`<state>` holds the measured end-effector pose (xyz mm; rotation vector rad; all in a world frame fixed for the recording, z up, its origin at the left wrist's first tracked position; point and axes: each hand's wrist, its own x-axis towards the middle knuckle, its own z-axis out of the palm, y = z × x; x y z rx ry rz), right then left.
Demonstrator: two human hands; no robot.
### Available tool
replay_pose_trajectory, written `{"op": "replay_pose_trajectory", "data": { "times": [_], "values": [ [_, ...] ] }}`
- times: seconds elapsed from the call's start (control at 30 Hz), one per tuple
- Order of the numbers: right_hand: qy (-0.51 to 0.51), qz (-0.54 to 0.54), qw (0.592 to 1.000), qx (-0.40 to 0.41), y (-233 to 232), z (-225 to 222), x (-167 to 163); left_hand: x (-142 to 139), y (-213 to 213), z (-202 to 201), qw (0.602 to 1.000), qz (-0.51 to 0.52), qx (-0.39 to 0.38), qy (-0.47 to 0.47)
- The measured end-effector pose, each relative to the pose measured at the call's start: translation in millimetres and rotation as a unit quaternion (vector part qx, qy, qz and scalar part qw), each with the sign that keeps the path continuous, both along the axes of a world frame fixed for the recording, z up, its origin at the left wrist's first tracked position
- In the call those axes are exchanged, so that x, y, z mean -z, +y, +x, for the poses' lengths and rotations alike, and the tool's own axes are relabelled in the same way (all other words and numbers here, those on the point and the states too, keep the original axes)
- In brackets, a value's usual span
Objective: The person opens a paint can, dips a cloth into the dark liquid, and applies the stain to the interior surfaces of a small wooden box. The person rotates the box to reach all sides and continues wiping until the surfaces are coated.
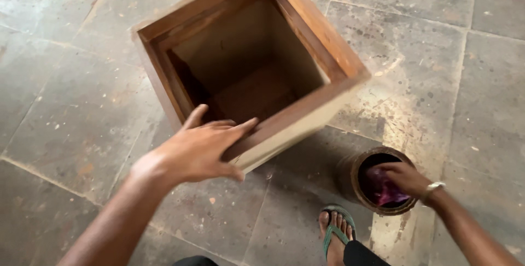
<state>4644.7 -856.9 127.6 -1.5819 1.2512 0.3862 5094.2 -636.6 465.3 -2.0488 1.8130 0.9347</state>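
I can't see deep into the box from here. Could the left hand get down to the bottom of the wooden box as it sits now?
Probably yes. The left hand already rests on the near rim of the wooden box, whose top is open, and nothing shows inside.

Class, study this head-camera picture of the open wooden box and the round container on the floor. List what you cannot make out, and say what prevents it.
- Wooden box: outer sides and underside hidden by its own walls; inside corners lost in shadow.
- Left hand: palm hidden against the rim.
- Right hand: fingertips hidden inside the round container, buried in purple cloth; its grip is unclear.
- Container bottom: dark, covered by cloth.
- Sandalled foot: heel cut off by the bottom edge.
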Motion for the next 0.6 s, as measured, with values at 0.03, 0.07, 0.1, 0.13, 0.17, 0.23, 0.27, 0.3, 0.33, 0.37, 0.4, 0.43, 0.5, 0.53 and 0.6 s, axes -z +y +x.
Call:
{"op": "replay_pose_trajectory", "data": {
  "times": [0.03,0.07,0.1,0.13,0.17,0.23,0.27,0.3,0.33,0.37,0.4,0.43,0.5,0.53,0.6],
  "values": [
    [-0.044,0.007,0.999,0.023,0,-2,-15,-3,7,9,0.999,-0.038,-0.030,-0.001],
    [-0.088,0.014,0.995,0.047,2,-10,-28,-5,13,20,0.995,-0.076,-0.058,-0.002],
    [-0.131,0.019,0.989,0.071,3,-10,-40,-2,17,28,0.990,-0.115,-0.087,-0.003],
    [-0.117,0.032,0.987,0.103,5,-15,-50,5,18,32,0.965,-0.197,-0.170,-0.044],
    [-0.103,0.042,0.984,0.136,7,-13,-59,13,15,39,0.924,-0.277,-0.250,-0.084],
    [-0.079,0.037,0.982,0.169,10,-11,-71,29,11,50,0.821,-0.418,-0.388,-0.031],
    [-0.061,0.026,0.983,0.170,11,-5,-75,40,10,52,0.760,-0.471,-0.443,0.065],
    [-0.043,0.016,0.984,0.171,12,-4,-77,50,10,52,0.685,-0.513,-0.492,0.159],
    [-0.058,0.002,0.985,0.164,12,0,-77,58,12,53,0.658,-0.468,-0.542,0.233],
    [-0.077,-0.012,0.985,0.156,12,2,-77,63,15,56,0.625,-0.419,-0.585,0.302],
    [-0.096,-0.024,0.984,0.147,12,2,-75,68,16,57,0.587,-0.366,-0.622,0.366],
    [-0.104,-0.025,0.985,0.132,11,5,-72,72,16,58,0.577,-0.369,-0.622,0.381],
    [-0.126,-0.023,0.987,0.094,7,2,-65,75,17,63,0.553,-0.378,-0.623,0.403],
    [-0.137,0.003,0.986,0.100,5,-4,-61,76,16,65,0.562,-0.397,-0.609,0.395],
    [-0.156,0.053,0.980,0.115,0,-7,-53,79,7,72,0.579,-0.431,-0.576,0.383]
  ]
}}
